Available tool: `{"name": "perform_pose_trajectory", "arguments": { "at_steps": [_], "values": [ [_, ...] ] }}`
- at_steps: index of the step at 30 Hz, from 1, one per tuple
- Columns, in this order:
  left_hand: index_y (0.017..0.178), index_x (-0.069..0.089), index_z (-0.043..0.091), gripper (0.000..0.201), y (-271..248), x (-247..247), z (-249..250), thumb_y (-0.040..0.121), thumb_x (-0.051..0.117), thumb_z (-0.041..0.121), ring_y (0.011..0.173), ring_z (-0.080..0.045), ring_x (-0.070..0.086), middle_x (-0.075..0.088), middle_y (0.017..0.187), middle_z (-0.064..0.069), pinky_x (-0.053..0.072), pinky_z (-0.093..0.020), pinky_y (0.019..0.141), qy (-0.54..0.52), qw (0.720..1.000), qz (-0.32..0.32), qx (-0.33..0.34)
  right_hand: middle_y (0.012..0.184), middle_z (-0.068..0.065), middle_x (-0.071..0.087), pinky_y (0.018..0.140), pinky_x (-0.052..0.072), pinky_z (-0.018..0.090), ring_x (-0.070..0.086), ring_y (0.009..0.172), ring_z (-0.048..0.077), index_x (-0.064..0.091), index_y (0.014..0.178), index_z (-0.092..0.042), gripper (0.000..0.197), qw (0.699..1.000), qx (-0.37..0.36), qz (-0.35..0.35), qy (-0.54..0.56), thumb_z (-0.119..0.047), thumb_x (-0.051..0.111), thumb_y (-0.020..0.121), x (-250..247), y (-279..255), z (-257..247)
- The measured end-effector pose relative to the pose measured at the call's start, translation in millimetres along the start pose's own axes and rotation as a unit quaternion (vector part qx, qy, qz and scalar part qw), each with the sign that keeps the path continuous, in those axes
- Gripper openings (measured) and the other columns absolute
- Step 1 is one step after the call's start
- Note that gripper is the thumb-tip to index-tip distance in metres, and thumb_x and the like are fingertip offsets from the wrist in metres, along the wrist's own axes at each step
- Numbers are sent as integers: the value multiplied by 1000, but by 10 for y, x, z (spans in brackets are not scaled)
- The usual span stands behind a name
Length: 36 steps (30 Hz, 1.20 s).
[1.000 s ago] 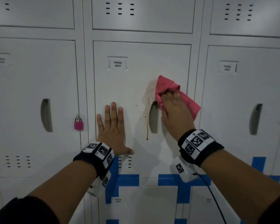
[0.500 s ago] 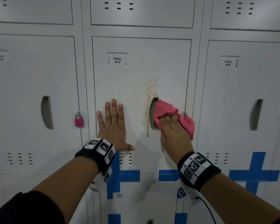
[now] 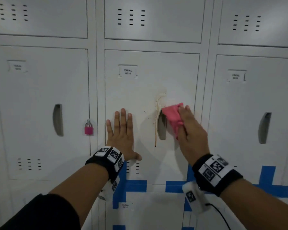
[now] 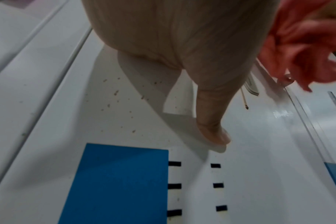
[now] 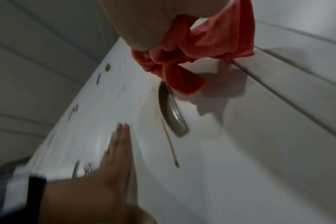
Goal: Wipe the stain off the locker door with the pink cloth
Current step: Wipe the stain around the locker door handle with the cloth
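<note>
The crumpled pink cloth [image 3: 172, 118] is gripped by the right hand [image 3: 192, 131], fingers together, on the smooth locker door [image 3: 140, 97], just right of its recessed handle [image 3: 161, 128]. The left hand [image 3: 121, 135] is laid flat, fingers spread, left of the thin brown stain [image 3: 155, 133].

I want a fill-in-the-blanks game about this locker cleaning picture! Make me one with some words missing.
The crumpled cloth in the right hand is ____.
The label on the stained white metal locker door reads YAKAL ____.
The left hand rests flat on that door and holds ____.
The tape strips under the door are ____.
Missing words: pink, 0014, nothing, blue.
</note>
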<state>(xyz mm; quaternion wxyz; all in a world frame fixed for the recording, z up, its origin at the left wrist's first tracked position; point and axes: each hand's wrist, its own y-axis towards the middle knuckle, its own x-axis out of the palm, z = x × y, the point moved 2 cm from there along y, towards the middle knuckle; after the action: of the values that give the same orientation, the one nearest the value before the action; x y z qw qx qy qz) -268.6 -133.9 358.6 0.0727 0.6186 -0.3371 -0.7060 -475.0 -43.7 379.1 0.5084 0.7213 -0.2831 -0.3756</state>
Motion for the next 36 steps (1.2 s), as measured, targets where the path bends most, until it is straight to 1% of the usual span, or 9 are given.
{"name": "perform_pose_trajectory", "arguments": {
  "at_steps": [2,6,9,11,14,19,24,28,36],
  "values": [
    [131,-46,6,163,8,2,10,45,71,79,130,-38,-47,-55,139,-17,-19,-62,111,3,1000,1,-4,148,3,40,99,48,52,51,127,32,34,147,-20,47,998,10,56,18,-17,44,101,-61,251,-128],
    [132,-45,6,162,9,11,15,45,70,80,131,-38,-45,-52,141,-18,-16,-63,112,6,1000,-2,-6,147,8,43,107,42,42,45,133,29,36,146,-13,47,991,11,125,39,-14,44,100,-96,687,-292],
    [132,-45,5,163,11,19,10,45,70,81,131,-39,-45,-51,141,-19,-17,-62,111,10,1000,2,-8,141,14,50,99,47,50,52,122,37,32,147,-16,47,1000,-15,23,-14,-21,38,101,93,898,-205],
    [131,-45,5,163,12,28,7,45,70,81,131,-38,-46,-52,140,-18,-18,-62,111,7,1000,1,-8,145,12,45,107,40,46,42,133,30,35,145,-12,46,993,-26,-55,-98,-20,37,100,243,905,-114],
    [131,-46,5,163,18,41,4,45,70,81,130,-38,-47,-54,139,-18,-17,-62,111,8,1000,4,-8,152,10,36,117,26,40,22,145,23,36,146,-8,47,987,-43,-83,-133,-21,38,100,316,849,-96],
    [132,-45,5,164,21,44,16,44,71,80,131,-38,-46,-53,140,-17,-22,-60,109,9,1000,15,-8,153,8,35,119,18,36,21,146,23,37,146,-9,48,975,-93,-132,-153,-16,43,99,352,754,-151],
    [132,-44,6,164,18,35,17,43,70,81,131,-37,-46,-53,141,-17,-25,-59,108,7,1000,12,-9,145,8,48,116,28,43,34,141,26,51,138,-10,48,966,-163,-148,-137,-5,56,91,486,611,-159],
    [133,-44,5,164,10,17,28,43,70,82,132,-37,-45,-51,142,-18,-24,-58,108,7,1000,14,-11,141,3,53,113,32,42,35,139,22,57,132,-14,45,925,-258,-225,-165,-6,59,87,544,507,-156],
    [132,-45,5,164,-2,-8,14,43,71,80,130,-37,-47,-53,140,-18,-22,-60,109,-1,1000,6,-1,102,4,74,105,38,33,60,116,26,76,84,-11,19,863,-389,-271,-173,1,77,68,424,343,-86]
  ]
}}
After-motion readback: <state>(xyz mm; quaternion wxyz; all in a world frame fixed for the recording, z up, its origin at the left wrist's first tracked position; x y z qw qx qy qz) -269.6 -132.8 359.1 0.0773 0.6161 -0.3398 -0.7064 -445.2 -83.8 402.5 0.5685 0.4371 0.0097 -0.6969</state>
